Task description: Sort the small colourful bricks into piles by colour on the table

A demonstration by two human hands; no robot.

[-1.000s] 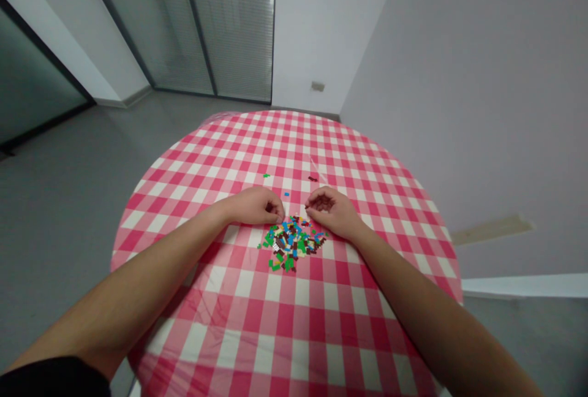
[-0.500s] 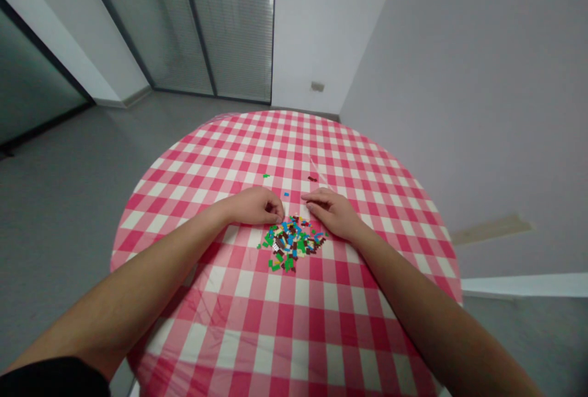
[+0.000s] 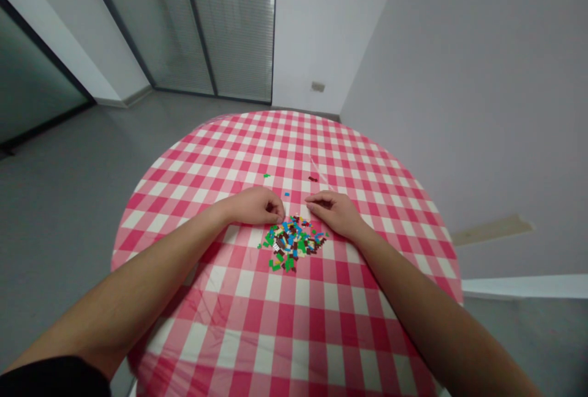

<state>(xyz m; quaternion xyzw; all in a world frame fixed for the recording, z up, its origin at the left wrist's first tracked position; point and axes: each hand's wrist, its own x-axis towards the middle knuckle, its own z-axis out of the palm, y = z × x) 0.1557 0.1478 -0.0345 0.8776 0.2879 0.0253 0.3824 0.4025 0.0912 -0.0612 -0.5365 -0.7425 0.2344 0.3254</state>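
A small pile of tiny bricks (image 3: 293, 241), green, blue, brown, white and yellow, lies in the middle of a round table with a red-and-white checked cloth (image 3: 285, 323). My left hand (image 3: 257, 206) rests on the cloth at the pile's far left edge. Its fingers are curled in, with the tips pinched together by the bricks. My right hand (image 3: 334, 212) lies at the pile's far right edge. Its fingers stretch out to the left, low over the cloth, and nothing shows in them.
Three stray bricks lie beyond the hands: a green one (image 3: 266, 175), a blue one (image 3: 286, 193) and a dark brown one (image 3: 313, 179). The table's right side is close to a pale wall (image 3: 459, 78). Grey floor and glass doors with blinds (image 3: 220, 23) lie behind.
My right hand has uncurled from a loose fist, and its fingers now reach out to the left. My left hand and the pile have stayed where they were.
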